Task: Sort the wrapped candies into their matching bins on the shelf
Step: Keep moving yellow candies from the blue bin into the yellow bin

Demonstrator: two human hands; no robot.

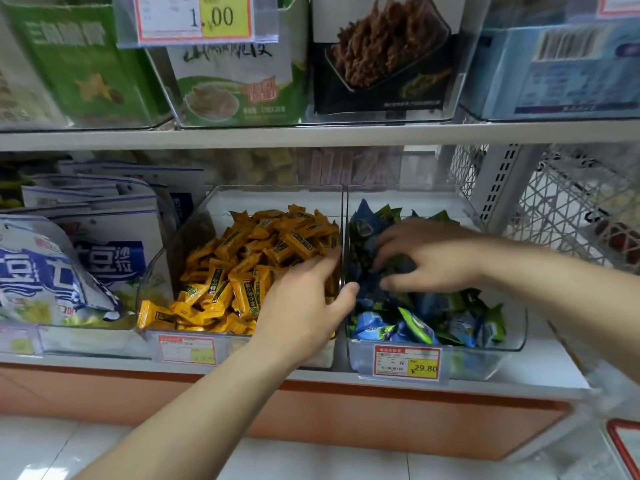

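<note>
Nearest the body, under the left hand (304,306), the left bin (162,261) is holding orange candies (242,258) in crimped wrappers with dark labels. That hand is lying on them with fingers straight, gripping nothing, its thumb touching the divider. Farther in, the right hand (433,254) is curling fingers and thumb round a clump of blue and green candies (433,320) heaped in the right bin (516,337).

Two hands: left hand (304,306), right hand (429,258); two clear bins (485,362).
</note>
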